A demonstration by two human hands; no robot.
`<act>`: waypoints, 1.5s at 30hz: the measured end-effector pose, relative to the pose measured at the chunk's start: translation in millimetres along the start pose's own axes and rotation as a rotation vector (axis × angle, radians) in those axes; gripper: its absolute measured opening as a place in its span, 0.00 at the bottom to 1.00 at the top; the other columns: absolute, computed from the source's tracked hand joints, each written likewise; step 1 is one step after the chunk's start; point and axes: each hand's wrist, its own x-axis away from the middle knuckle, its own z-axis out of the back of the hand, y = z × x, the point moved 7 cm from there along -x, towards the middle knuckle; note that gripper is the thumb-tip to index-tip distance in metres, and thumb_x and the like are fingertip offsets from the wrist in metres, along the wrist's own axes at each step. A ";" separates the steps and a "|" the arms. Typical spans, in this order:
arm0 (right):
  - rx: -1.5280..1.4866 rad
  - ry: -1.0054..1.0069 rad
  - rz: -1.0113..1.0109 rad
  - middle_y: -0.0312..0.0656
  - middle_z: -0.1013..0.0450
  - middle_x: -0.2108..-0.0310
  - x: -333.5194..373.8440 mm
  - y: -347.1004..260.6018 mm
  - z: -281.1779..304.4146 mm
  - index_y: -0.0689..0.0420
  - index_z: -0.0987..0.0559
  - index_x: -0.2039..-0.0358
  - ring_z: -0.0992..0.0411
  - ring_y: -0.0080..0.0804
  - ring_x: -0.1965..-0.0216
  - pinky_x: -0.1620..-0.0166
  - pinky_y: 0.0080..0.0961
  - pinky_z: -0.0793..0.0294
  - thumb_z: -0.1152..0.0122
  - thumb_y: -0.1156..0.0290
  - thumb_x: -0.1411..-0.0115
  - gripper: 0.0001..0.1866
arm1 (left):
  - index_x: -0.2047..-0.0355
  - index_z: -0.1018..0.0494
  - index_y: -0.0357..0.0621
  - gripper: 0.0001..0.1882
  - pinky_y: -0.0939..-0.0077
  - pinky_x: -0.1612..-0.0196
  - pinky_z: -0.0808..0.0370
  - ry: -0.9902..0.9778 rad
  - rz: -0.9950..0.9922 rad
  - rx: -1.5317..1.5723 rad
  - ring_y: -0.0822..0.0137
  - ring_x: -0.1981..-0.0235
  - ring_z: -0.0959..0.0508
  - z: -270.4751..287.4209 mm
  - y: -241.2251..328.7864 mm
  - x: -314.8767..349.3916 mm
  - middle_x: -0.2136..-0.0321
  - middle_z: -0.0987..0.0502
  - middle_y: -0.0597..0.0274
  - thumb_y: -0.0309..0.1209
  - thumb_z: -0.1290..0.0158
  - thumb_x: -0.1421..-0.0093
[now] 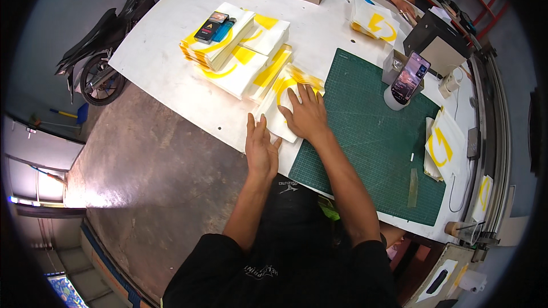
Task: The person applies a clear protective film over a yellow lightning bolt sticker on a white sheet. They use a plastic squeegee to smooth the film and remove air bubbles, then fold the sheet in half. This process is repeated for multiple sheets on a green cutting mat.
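White and yellow, the flat stack of printed, paper-like pieces (291, 128) lies on the broad white table (157, 51), just left of the green gridded cutting mat (371, 131). Its long axis runs away from the person and slightly rightward. The bare right hand (308, 115) rests directly on top, palm down, fingers spread, gripping nothing. The bare left hand (262, 151) stands open at the near-left edge, the stack lying ahead and rightward of it; whether its fingertips touch the edge cannot be told. The right hand is nearer the stack's middle.
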 end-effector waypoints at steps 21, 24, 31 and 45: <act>0.461 0.626 -0.434 0.57 0.26 0.43 263.5 236.2 190.6 0.61 0.21 0.44 0.29 0.55 0.41 0.36 0.56 0.34 0.26 0.65 0.44 0.28 | 0.20 0.60 0.45 0.43 0.40 0.25 0.47 0.092 -0.298 -0.277 0.50 0.20 0.56 23.7 2.1 2.8 0.20 0.66 0.47 0.41 0.49 0.26; 0.640 0.235 -0.479 0.48 0.25 0.39 308.9 305.3 189.3 0.58 0.22 0.40 0.29 0.48 0.37 0.29 0.56 0.40 0.33 0.72 0.43 0.28 | 0.20 0.61 0.42 0.42 0.47 0.22 0.52 0.035 -0.447 -0.471 0.47 0.19 0.60 15.3 -2.6 34.2 0.20 0.57 0.42 0.29 0.51 0.26; 0.440 0.319 -0.229 0.45 0.18 0.55 339.2 316.1 218.8 0.62 0.17 0.55 0.22 0.43 0.55 0.39 0.49 0.30 0.32 0.84 0.48 0.18 | 0.22 0.58 0.31 0.44 0.46 0.21 0.60 -0.345 -0.474 -0.565 0.49 0.19 0.61 -56.9 -33.3 112.7 0.20 0.60 0.42 0.21 0.48 0.33; 0.154 0.246 -0.031 0.44 0.22 0.41 317.8 95.1 138.0 0.53 0.15 0.45 0.25 0.43 0.39 0.33 0.61 0.37 0.36 0.70 0.37 0.19 | 0.31 0.36 0.34 0.33 0.62 0.40 0.24 -0.713 0.573 -0.394 0.62 0.42 0.20 -95.7 -170.6 52.5 0.40 0.23 0.48 0.47 0.50 0.24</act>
